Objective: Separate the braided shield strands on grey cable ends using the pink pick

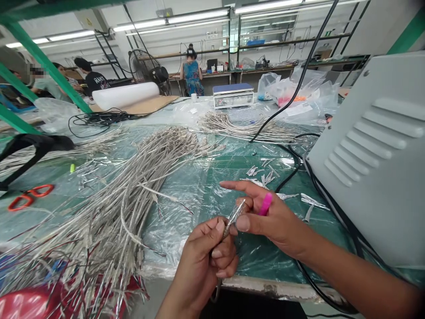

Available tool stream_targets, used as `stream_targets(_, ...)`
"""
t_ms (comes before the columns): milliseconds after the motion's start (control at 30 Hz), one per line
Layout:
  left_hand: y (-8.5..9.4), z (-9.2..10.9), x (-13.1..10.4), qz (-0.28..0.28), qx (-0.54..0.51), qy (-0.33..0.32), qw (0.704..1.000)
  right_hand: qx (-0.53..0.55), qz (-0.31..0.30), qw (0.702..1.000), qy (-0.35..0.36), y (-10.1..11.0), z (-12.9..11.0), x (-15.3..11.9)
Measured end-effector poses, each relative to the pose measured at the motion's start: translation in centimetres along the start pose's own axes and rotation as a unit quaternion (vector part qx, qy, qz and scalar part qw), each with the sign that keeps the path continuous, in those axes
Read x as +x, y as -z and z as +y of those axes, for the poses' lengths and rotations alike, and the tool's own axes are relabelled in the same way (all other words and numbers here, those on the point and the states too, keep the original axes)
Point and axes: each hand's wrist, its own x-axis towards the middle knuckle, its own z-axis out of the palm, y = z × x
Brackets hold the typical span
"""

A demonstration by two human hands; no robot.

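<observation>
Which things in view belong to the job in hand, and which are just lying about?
Likely in the job:
foil-ended cable, in the left hand
pink piece, at the right hand
cable bundle
foil scraps

Apparently lying about:
orange-handled scissors, untouched
white roll
blue-topped box

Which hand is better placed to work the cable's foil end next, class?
Probably the right hand: its thumb sits close beside the foil, while the left hand grips the cable just below.

Long ceiling lights (199, 17) glowed above metal shelving (295, 43) and workbenches (212, 74) along the pale wall (199, 33), near a standing fan (137, 64)
</observation>
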Motion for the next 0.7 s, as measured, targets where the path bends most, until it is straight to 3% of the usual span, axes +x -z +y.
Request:
stream_targets(300, -0.10, -0.08, 0.16, -0.027, -0.011, 0.014, 0.999, -0.057, -0.050, 0.996, -0.041, 0.36, 0.09, 0.01)
stream_targets(700, 0.26, 0.17, -0.04, -0.027, -0.044, 0.007, 0.999, -0.098, 0.018, 0.995, -0.029, 0.28, 0.20, 0.23)
